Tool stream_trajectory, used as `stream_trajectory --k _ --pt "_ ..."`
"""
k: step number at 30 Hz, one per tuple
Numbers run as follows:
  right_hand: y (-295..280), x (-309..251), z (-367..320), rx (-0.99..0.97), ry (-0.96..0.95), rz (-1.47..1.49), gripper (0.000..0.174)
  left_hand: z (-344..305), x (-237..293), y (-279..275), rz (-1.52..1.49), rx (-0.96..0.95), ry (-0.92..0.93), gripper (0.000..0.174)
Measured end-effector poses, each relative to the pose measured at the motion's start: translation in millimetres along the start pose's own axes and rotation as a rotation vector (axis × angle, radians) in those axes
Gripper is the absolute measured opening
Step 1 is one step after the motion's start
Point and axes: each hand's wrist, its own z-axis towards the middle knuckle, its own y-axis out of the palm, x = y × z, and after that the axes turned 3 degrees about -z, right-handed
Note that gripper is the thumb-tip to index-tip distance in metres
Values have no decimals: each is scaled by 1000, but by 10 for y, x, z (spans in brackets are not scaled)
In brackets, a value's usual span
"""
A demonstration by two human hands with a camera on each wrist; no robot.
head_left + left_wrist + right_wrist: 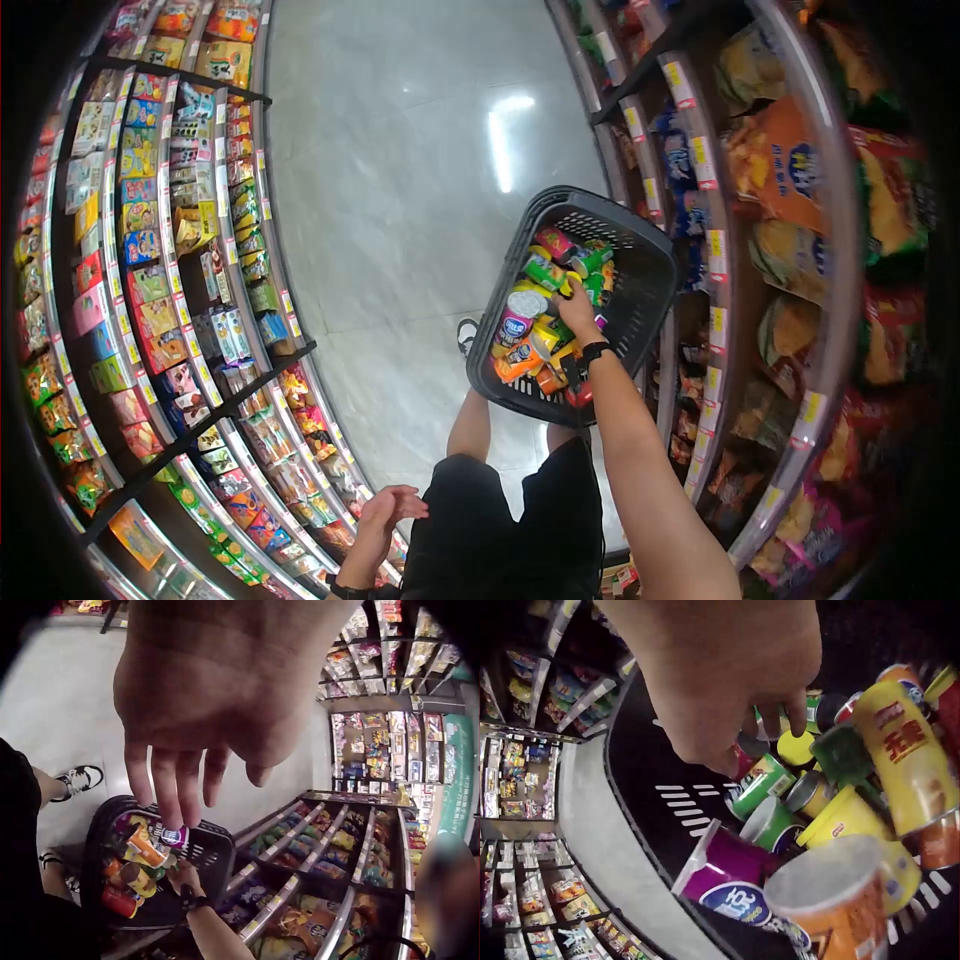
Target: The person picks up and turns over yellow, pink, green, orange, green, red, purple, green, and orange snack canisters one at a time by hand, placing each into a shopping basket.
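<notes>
A black plastic shopping basket (640,330) in the head view holds a heap of snack canisters and tubs on its left side. My right hand (577,312) reaches down into it, fingers bent among the canisters. In the right wrist view the fingertips are right at a yellow lid (795,748) and a green canister (763,785); whether they grip one I cannot tell. Near them lie a purple tub (727,874), an orange tub (832,892) and a long yellow canister (907,757). My left hand (388,515) hangs beside my left thigh with relaxed fingers, holding nothing.
Shelves of packaged snacks (140,240) line the left side of the aisle. More shelves with large snack bags (785,160) stand close to the basket on the right. Grey, shiny floor (400,200) runs between them. A shoe (467,337) shows at the basket's left edge.
</notes>
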Motion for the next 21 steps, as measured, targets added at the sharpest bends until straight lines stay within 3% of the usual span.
stream_trajectory --k 3,4,5,6,7,8,9,12,16,19,21 --pt "-287 147 -421 -71 7 51 62 -125 229 89 55 -86 113 51" --pt "-342 233 -596 -85 11 -58 55 -182 338 108 93 -117 121 48" --pt "-513 132 -954 94 -162 19 34 -200 483 148 136 -164 138 45" --pt "-787 35 -1260 -9 -235 -37 38 -252 653 222 158 -205 158 42" --pt "-769 151 -1392 84 -268 -154 33 -296 815 312 166 -259 195 41" --pt "-1200 -197 -1772 -178 50 -36 31 -322 984 397 185 -307 235 41" --pt "-1487 -309 -2084 -185 -105 -38 33 -326 1135 494 208 -361 267 41" --pt "-2186 -466 -2807 17 -180 40 37 -319 1646 902 259 -522 357 38" --pt "-3220 -1140 -4166 338 -196 437 36 -688 2181 1701 309 -718 515 34" --pt "-3642 -1256 -5021 618 -276 673 35 -982 2335 2161 391 -872 540 35" --pt "-3788 -1225 -5537 696 -300 880 33 -1155 2289 2412 432 -948 539 34"
